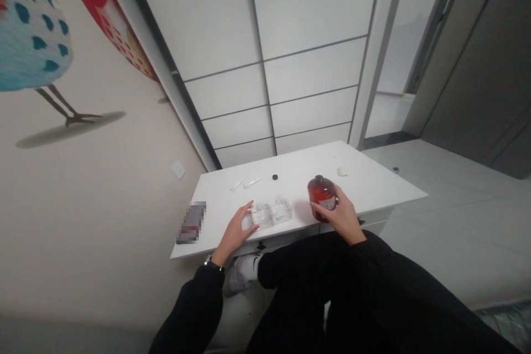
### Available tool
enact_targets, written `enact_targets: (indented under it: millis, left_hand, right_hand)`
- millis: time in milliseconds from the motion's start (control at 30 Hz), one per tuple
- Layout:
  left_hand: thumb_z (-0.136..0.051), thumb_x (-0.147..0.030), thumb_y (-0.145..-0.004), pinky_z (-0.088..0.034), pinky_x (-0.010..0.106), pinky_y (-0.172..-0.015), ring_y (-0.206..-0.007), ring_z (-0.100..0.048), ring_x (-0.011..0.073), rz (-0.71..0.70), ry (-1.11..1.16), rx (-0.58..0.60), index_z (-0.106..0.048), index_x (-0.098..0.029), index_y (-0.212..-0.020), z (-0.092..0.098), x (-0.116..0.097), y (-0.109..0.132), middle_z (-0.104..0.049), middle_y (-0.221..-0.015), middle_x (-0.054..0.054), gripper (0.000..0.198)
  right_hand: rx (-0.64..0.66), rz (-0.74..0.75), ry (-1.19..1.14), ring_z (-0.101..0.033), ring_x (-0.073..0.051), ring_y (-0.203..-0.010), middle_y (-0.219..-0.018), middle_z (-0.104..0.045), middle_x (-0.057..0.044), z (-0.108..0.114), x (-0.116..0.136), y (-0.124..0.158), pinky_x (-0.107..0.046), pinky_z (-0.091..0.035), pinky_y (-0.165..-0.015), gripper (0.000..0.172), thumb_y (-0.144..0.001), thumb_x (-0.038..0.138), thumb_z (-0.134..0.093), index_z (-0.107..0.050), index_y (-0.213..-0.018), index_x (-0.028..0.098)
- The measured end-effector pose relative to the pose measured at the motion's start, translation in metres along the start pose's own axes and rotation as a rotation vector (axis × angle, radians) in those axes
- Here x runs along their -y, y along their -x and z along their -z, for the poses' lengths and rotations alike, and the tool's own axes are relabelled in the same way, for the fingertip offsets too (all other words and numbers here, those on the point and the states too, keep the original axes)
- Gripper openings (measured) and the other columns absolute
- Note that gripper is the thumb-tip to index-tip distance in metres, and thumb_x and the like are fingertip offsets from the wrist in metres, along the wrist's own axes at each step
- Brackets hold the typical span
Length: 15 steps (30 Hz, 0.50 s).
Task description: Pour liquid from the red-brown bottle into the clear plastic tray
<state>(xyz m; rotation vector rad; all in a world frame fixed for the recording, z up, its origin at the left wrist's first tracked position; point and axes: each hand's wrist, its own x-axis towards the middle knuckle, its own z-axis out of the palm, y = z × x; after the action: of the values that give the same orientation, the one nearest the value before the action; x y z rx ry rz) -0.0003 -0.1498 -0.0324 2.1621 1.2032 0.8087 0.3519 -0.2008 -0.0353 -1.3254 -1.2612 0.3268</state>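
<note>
My right hand is wrapped round the side of a brown glass bottle with a pale label. The bottle stands upright near the front edge of the white table, and no cap shows on its neck. To its left sit two clear, box-like containers side by side. My left hand has its thumb and fingers round the left end of the left clear container; the right clear container lies against it. A small black cap rests on the table behind them.
Two slim clear pieces lie toward the back left. A pixelated dark object is at the left edge. A small crumpled whitish thing lies at the back right. White panelled doors stand behind; a wall borders the left.
</note>
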Motion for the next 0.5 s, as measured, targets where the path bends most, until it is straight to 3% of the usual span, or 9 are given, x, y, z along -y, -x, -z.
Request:
enact_targets:
  millis: [300,433,500]
  left_hand:
    - [-0.074,-0.031,-0.092,-0.038,0.051,-0.128,-0.146,-0.055,0.0310,0.010,-0.028,0.024,-0.039,-0.022,-0.162,-0.001,0.001,0.001,-0.048,-0.164,0.017,0.079]
    - [-0.082,-0.034,-0.086,-0.032,0.054,-0.131,-0.155,-0.044,0.0343,-0.004,-0.040,0.003,-0.037,-0.024,-0.163,-0.003,-0.009,-0.010,-0.042,-0.168,0.017,0.090]
    - [-0.085,-0.034,-0.085,-0.034,0.052,-0.130,-0.153,-0.047,0.0340,-0.021,-0.042,0.012,-0.037,-0.024,-0.163,-0.005,-0.017,-0.020,-0.043,-0.167,0.017,0.092]
  right_hand:
    - [0.009,-0.017,0.016,-0.068,-0.039,-0.128,-0.141,-0.069,-0.019,-0.003,-0.006,0.002,-0.060,-0.051,-0.113,0.088,-0.072,0.059,-0.087,-0.059,-0.145,0.019]
    - [0.036,-0.010,0.032,-0.068,-0.039,-0.128,-0.143,-0.069,-0.018,-0.004,-0.008,0.003,-0.059,-0.052,-0.114,0.088,-0.074,0.059,-0.086,-0.058,-0.147,0.020]
    - [0.053,0.000,0.044,-0.068,-0.038,-0.130,-0.145,-0.068,-0.018,-0.004,-0.008,0.004,-0.059,-0.051,-0.115,0.088,-0.075,0.059,-0.086,-0.057,-0.148,0.021]
